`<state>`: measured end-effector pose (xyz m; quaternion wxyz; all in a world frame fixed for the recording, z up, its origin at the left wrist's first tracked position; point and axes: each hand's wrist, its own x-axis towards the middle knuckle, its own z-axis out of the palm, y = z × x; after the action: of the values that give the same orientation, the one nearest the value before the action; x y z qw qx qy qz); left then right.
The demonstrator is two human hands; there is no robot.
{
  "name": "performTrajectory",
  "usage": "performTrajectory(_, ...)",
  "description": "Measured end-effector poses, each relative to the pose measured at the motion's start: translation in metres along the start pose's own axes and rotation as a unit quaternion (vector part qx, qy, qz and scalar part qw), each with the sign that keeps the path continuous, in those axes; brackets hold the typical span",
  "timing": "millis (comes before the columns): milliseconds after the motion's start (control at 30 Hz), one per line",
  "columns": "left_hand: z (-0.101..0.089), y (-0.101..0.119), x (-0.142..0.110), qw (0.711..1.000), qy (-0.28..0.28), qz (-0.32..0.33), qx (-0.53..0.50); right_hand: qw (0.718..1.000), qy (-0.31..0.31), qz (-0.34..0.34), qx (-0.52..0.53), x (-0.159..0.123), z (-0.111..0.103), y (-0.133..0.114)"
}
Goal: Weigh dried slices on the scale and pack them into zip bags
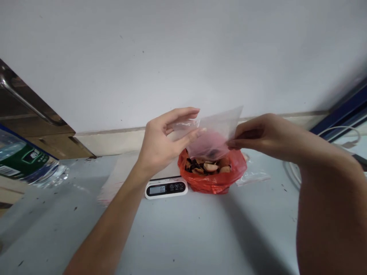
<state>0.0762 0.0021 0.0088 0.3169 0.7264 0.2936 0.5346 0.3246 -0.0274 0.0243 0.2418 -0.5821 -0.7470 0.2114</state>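
Observation:
A clear plastic bag (220,122) is held up between my two hands, above a red plastic bag (212,185). My left hand (166,139) has its thumb and fingers around the clear bag's left side. On the opposite side, my right hand (255,133) pinches the bag's edge. The red bag stands with its mouth spread and holds brown and pale dried slices (210,167). Just left of it lies a white digital scale (166,188), its display reading 0.0. My left hand and forearm hide part of the scale's surroundings.
Flat clear bags (114,183) lie in a stack left of the scale, and another clear bag (254,176) lies right of the red one. A large water bottle (28,160) lies at the left. White cable (292,172) coils at the right. A wall (172,68) rises behind.

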Motion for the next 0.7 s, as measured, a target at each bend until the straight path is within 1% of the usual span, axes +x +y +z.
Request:
performTrajectory(133,-0.005,0.001,0.000,0.999,0.019,-0.001,0.043,0.999,0.021,0.003,0.037,0.000,0.001,0.001)
performTrajectory(267,-0.002,0.001,0.000,0.997,0.067,0.026,0.012,0.998,0.034,-0.008,0.052,0.001,0.004,-0.004)
performTrajectory(367,-0.001,-0.004,0.003,0.994,0.105,0.029,-0.021,0.995,-0.012,-0.041,0.085,0.004,0.007,-0.006)
performTrajectory(433,-0.006,-0.008,0.006,0.992,0.118,0.025,-0.031,0.992,-0.049,-0.046,0.110,0.008,0.011,-0.004)
performTrajectory(500,-0.016,-0.010,0.008,0.994,0.106,0.014,-0.024,0.989,-0.043,-0.028,0.141,0.012,0.015,-0.001)
performTrajectory(567,-0.028,-0.009,0.010,0.998,0.058,-0.014,0.004,0.986,-0.005,-0.003,0.168,0.015,0.020,0.000)
performTrajectory(633,-0.040,-0.007,0.012,0.998,0.017,-0.034,0.042,0.979,0.029,0.007,0.202,0.016,0.026,-0.001)
performTrajectory(700,-0.050,-0.006,0.013,0.996,-0.010,-0.046,0.080,0.968,0.035,-0.002,0.250,0.018,0.031,-0.005)
